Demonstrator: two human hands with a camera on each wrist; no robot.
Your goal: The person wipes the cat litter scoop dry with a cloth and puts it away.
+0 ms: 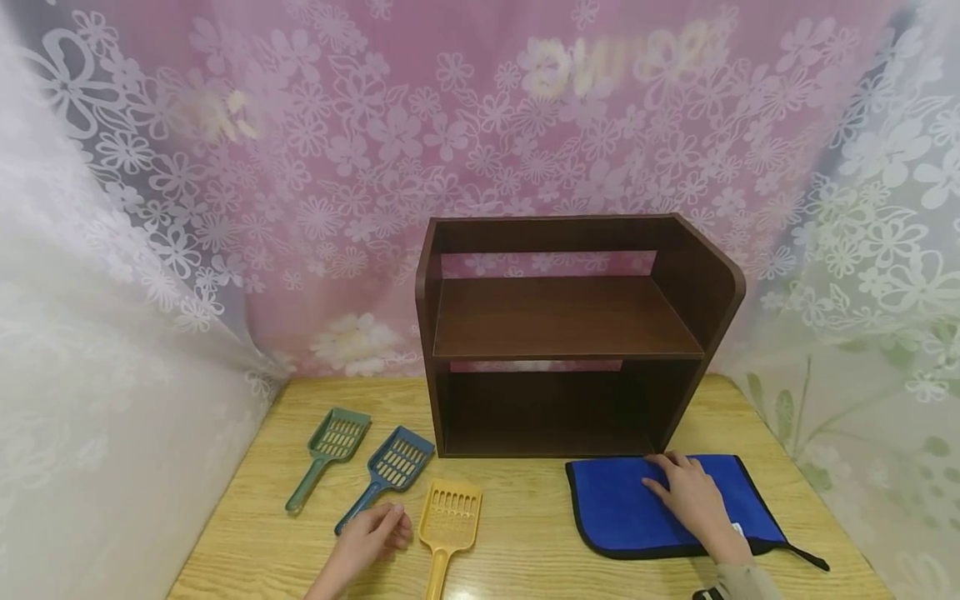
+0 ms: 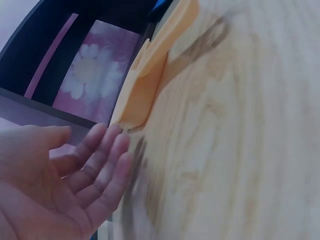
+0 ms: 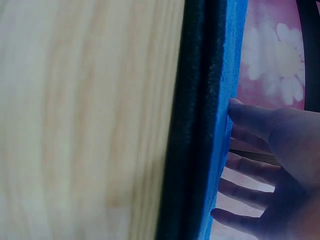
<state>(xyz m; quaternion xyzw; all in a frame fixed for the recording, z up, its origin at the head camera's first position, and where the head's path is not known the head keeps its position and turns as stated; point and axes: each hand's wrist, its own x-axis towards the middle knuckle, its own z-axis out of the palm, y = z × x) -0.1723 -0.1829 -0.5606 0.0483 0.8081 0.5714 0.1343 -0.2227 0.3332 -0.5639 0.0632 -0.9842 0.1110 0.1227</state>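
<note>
My left hand [image 1: 371,533] hovers between a blue slotted litter scoop [image 1: 400,460] and a yellow one [image 1: 452,521]. Its fingers are loosely bent and hold nothing; the palm shows in the left wrist view, near the yellow scoop [image 2: 140,90]. Part of the blue scoop's handle is hidden behind that hand. On the right, my right hand [image 1: 693,497] rests on a folded blue cloth [image 1: 622,508] with black edging and a black loop. Spread fingertips touch the blue cloth [image 3: 231,60] in the right wrist view.
A green litter scoop [image 1: 337,437] lies at the far left. Behind the cloth stands a dark brown two-tier shelf [image 1: 566,358] on the wooden table [image 1: 525,533]. Flowered curtains [image 1: 337,167] enclose the back and sides.
</note>
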